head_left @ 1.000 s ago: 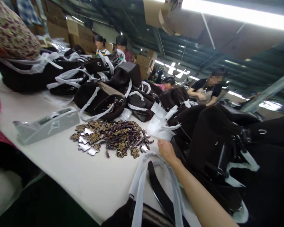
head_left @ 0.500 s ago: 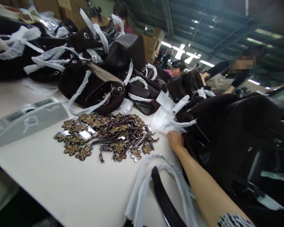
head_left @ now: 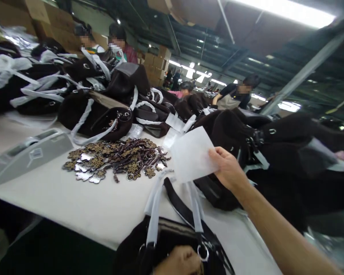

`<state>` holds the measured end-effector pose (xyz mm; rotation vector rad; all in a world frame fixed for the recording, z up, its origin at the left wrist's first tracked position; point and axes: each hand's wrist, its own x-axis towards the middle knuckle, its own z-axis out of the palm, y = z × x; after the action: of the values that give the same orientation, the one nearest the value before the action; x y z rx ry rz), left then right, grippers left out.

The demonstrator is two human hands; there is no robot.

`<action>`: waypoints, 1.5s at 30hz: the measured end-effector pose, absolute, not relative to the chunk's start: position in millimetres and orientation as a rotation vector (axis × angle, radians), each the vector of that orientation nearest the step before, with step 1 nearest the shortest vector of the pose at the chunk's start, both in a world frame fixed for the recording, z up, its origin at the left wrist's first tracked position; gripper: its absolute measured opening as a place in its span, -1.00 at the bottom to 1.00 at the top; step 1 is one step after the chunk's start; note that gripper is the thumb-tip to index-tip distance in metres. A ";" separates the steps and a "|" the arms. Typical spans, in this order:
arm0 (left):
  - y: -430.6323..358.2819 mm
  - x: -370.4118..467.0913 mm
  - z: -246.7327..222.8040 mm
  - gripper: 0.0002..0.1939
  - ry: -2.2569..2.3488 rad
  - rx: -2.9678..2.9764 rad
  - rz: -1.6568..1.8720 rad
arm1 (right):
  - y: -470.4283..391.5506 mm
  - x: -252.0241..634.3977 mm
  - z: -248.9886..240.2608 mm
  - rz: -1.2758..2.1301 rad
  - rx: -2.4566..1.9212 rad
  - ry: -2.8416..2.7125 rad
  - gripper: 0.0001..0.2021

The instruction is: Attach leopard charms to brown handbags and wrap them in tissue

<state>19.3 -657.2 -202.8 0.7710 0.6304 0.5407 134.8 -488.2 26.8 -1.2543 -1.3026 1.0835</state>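
The right hand (head_left: 227,168) is raised above the white table (head_left: 74,202), its thumb and fingers pinched on the right edge of a white paper sheet (head_left: 192,154) that hangs in the air, tilted, just above the wrapped handles of the nearest bag. The left hand (head_left: 179,262) sits at the bottom edge of the view, knuckles up, resting on the top of a dark brown handbag (head_left: 166,240) near a metal ring; its fingers are curled under and mostly out of sight, so whether they grip anything I cannot tell. This handbag lies at the near table edge, its 2 handles (head_left: 154,206) wrapped in white paper and stretched away from the person, a dark strap between them. Left of the sheet, a heap of leopard-print key charms (head_left: 114,162) spreads on the table — some show shiny silver backs. Farther left lies a grey tape dispenser (head_left: 25,154). Behind and to the right, more dark handbags (head_left: 235,133) with paper-wrapped handles pile up, and several people work at the far side.
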 end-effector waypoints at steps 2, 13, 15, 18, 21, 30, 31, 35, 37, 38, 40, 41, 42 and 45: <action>-664.4 16.0 -195.2 -0.45 0.602 0.700 0.555 | -550.9 164.0 44.8 1.311 -1.269 -1.166 -0.66; -650.8 -9.6 -121.8 -0.72 0.758 0.862 0.495 | -728.0 191.2 -80.9 1.906 -1.747 -1.792 -0.87; -644.3 -5.3 -102.6 -0.75 0.791 0.895 0.435 | -712.5 181.9 -96.6 1.751 -1.832 -1.561 -0.89; -644.3 3.0 -86.2 -0.74 0.835 0.971 0.360 | -688.9 176.3 -103.5 1.634 -1.686 -1.227 -0.84; -657.8 5.2 -88.4 -0.69 0.888 1.034 0.431 | -687.3 179.8 -105.2 1.674 -1.490 -1.077 -0.83; -703.9 7.8 -125.8 -0.07 0.971 1.093 0.726 | -742.8 154.5 -128.2 1.782 -0.865 -0.242 -0.76; -706.0 8.8 -127.0 -0.03 0.998 1.119 0.737 | -742.5 150.7 -130.5 1.746 -0.884 -0.212 -0.76; -711.2 7.3 -125.7 -0.01 1.133 1.323 0.723 | -736.9 144.3 -133.8 1.641 -0.951 -0.118 -0.75; -712.7 4.7 -124.3 -0.01 1.177 1.387 0.686 | -736.5 143.2 -130.8 1.603 -0.974 -0.099 -0.71; -713.2 3.5 -124.1 0.00 1.178 1.396 0.673 | -737.1 142.6 -128.3 1.603 -0.984 -0.111 -0.68; -714.0 2.2 -124.7 0.01 1.155 1.394 0.662 | -738.9 141.1 -122.8 1.642 -1.014 -0.179 -0.61; -714.6 2.2 -125.4 0.02 1.146 1.399 0.657 | -739.6 140.2 -120.5 1.665 -1.037 -0.216 -0.58; -715.3 2.6 -126.3 0.03 1.146 1.413 0.652 | -740.0 139.3 -118.9 1.675 -1.066 -0.246 -0.54; -719.1 3.8 -128.8 0.06 1.184 1.473 0.645 | -739.3 136.6 -119.3 1.589 -1.180 -0.267 -0.46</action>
<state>3.8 -719.1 -128.8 1.4725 1.1836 0.6446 136.6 -739.3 -119.3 -1.1802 -0.2672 1.5894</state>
